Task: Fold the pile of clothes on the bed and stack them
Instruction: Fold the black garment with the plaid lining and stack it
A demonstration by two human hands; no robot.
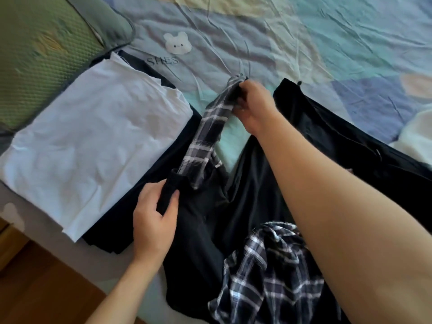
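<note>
hands work a plaid sleeve (210, 127) stretched between them over the bed (304, 43). right hand (251, 106) reaches forward with the forearm crossing the frame from the lower right, its fingers curled round the far end of the sleeve, pinching the cuff. left hand (154, 218) sits nearer, thumb on top and fingers underneath, gripping a dark fold of fabric where the sleeve meets the rest of the garment. the sleeve runs taut and slanted from one hand to the other, lifted a little off the bed.

the plaid shirt (268, 277) itself lies bunched in the lower middle, resting on dark clothes (350, 141) spread across the near part of the bed. to the left a folded white garment (93, 141) lies flat on top of a dark folded piece (107, 232), beside a green pillow (35, 54).

the bed cover is pale blue, cream and teal patchwork, creased, with a small white bear patch (177, 43) and stitched letters below it. wooden floor (35, 288) shows at the lower left.
</note>
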